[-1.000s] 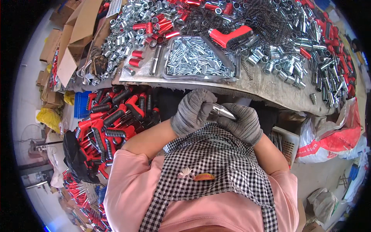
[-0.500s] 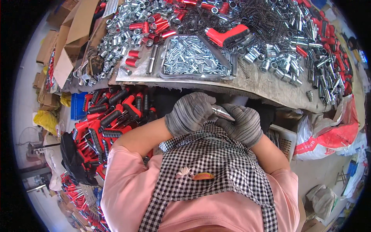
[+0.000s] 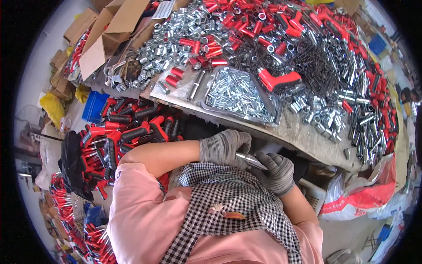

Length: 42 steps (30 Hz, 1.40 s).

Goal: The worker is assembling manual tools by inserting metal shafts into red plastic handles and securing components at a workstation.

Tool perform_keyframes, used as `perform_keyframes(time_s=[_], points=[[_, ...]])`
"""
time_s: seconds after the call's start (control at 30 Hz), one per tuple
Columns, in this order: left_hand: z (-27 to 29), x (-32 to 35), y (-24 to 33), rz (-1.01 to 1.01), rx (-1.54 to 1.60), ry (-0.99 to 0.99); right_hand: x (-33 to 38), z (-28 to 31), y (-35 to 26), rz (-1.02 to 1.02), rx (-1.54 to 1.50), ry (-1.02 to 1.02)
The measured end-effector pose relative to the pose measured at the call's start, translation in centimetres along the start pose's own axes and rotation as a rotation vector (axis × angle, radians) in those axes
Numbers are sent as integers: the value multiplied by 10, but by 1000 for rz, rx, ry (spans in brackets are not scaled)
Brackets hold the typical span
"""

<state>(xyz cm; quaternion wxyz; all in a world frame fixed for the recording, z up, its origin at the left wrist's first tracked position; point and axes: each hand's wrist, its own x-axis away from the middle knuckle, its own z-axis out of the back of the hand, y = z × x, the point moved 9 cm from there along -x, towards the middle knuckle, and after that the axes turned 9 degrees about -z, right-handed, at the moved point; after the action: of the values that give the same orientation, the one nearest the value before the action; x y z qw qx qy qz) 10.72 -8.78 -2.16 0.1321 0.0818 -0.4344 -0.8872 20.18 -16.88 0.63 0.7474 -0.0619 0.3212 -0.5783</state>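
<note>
Both my hands wear grey striped knit gloves and meet in front of my checked apron, just below the bench edge. My left hand is closed round one end of a shiny silver metal tube. At the tube's other end, my right hand is closed with its fingers bent against it. The tube lies slanted between the hands, its right end lower; the gloves hide both its ends. On the bench beyond them stands a clear tray of small metal pins, with a red-and-black pistol-shaped handle beside it.
Heaped on the bench are metal sleeves, red sleeves, black springs and silver tubes. Red-and-black handled tools pile up at left below the bench. A red-and-white sack stands at right, cardboard boxes far left.
The head view has turned and tilted, so the bench appears slanted and the hands lower in the picture. Both hands stay on the silver metal tube.
</note>
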Motion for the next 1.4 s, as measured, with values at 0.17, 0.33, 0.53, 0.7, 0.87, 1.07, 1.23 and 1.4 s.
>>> perform_keyframes(time_s=[0.17, 0.33, 0.53, 0.7, 0.87, 1.07, 1.23, 1.4], points=[[-10, 6, 8, -11, 55, 1, 8, -9, 16, -194, -183, -251], [-12, -1, 13, -98, 154, -36, 7, -9, 22, -329, -279, -268], [-13, -2, 0, -169, 155, -44, 3, -7, 21, -304, -285, -141], [0, -1, 3, -96, 97, -67, 0, -15, 31, -340, -272, -286], [11, 3, -4, 61, 23, -25, -2, -16, 27, -323, -286, -312], [9, 2, 2, 38, 90, -13, 7, -9, 29, -281, -325, -291], [25, -5, 30, -211, -69, 66, -6, 0, 35, -271, -454, -298], [22, 5, 23, -261, -17, 112, -5, -9, 27, -248, -472, -341]])
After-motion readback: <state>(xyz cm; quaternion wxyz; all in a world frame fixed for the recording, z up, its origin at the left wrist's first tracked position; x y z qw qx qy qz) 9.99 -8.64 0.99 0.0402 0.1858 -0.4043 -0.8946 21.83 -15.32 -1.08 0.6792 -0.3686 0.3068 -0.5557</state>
